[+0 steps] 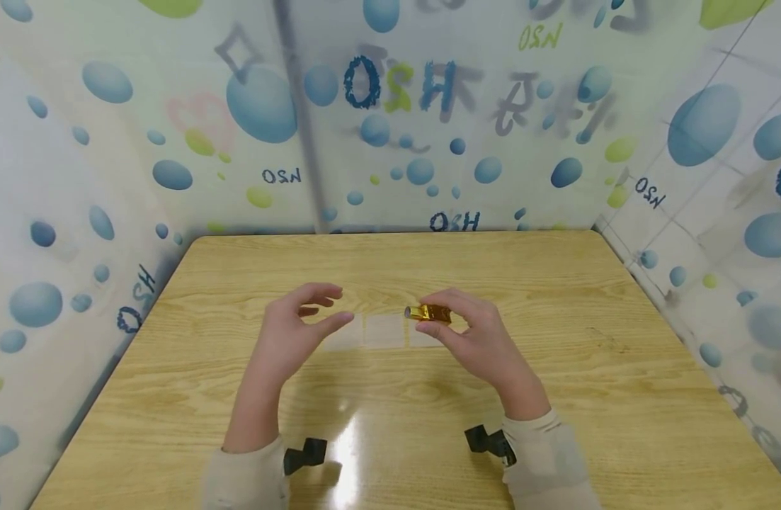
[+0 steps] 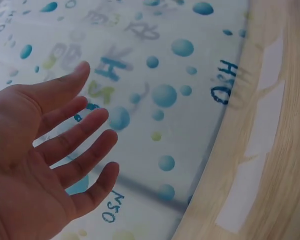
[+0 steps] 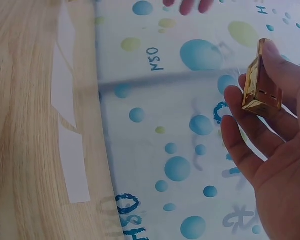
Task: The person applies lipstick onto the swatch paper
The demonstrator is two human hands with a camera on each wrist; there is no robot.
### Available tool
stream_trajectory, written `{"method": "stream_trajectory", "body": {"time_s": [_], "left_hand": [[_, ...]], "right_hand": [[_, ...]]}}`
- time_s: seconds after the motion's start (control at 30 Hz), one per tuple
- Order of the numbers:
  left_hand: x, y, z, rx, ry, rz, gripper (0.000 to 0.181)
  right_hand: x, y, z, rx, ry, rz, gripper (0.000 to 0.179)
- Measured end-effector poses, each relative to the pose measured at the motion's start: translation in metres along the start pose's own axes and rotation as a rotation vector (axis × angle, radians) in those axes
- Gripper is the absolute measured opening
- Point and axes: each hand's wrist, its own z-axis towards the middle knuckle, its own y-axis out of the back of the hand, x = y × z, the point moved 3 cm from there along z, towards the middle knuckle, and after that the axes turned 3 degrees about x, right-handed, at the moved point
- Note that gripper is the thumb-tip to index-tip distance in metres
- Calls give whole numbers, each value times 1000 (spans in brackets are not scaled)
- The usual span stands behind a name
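Observation:
My right hand [image 1: 486, 340] pinches a small shiny gold block [image 1: 433, 314] between thumb and fingers, above the table. In the head view, a rounded, silvery end of the block points left. The right wrist view shows the gold block [image 3: 257, 90] with flat, mirror-like sides and a ridged edge; its exact kind is unclear, and the thumb covers part of it. Across from it, my left hand [image 1: 291, 329] holds nothing, its fingers spread and loosely bent. In the left wrist view the left hand [image 2: 45, 150] shows its palm, with thumb and fingers apart.
Three white rectangles [image 1: 385, 331] lie in a row on the wood-grain table [image 1: 390, 269], below and between the hands. A curtain [image 1: 390, 170] printed with bubbles rises behind the table and along both sides. Black wrist mounts [image 1: 314, 451] sit at the sleeves.

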Motion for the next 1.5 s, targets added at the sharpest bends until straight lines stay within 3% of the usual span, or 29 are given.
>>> {"method": "stream_trajectory", "body": {"time_s": [0.2,0.3,0.57,0.77,0.9,1.03,1.13,1.27,1.5], "left_hand": [[-14,-20,-2,82,-54,-297,35],[-22,-30,-2,126,-68,-386,35],[-32,-45,0,160,-114,-417,37],[-36,-57,0,212,-160,-460,37],[-36,-64,0,230,-140,-499,35],[-35,-69,0,243,-114,-595,36],[-35,-72,0,249,-127,-649,36],[-37,-76,-1,256,-158,-671,34],[-47,-82,-3,292,-165,-714,31]], "right_hand": [[0,-4,0,-6,-11,35,28],[2,-6,0,1,-35,76,27],[4,-9,-2,10,-140,168,26],[7,-10,-2,23,-182,301,27],[8,-11,-3,38,-204,373,28],[7,-14,-5,36,-202,459,28],[6,-16,-6,36,-188,531,30],[3,-18,-8,81,-191,689,27],[2,-22,-8,320,-233,1190,36]]}}
